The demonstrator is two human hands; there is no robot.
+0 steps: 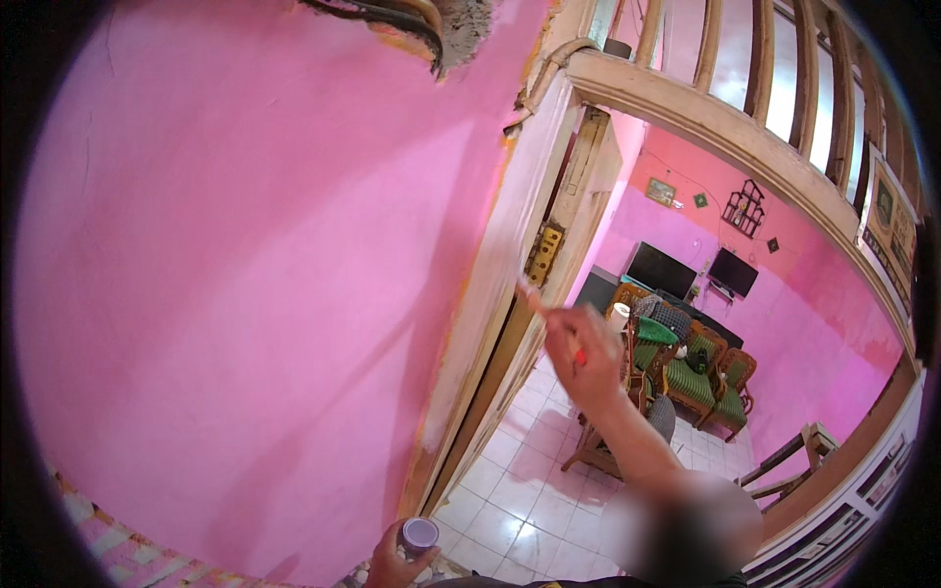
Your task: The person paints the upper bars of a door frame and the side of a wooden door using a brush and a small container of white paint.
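Note:
My right hand (580,355) is raised and grips a small paintbrush (534,298) with a red handle. Its bristle end touches the cream door frame (490,294) beside the pink wall (245,274). My left hand (392,563) is low at the bottom edge and holds a small round paint can (420,534) with a pale lilac top. The frame's paint looks worn and patchy near the brush.
A brass hinge (545,251) sits on the door edge just above the brush. Through the doorway lie a white tiled floor (529,490), wicker chairs with green cushions (691,377), a small wooden table and two dark screens (662,269). A wooden arch with balusters (745,127) spans overhead.

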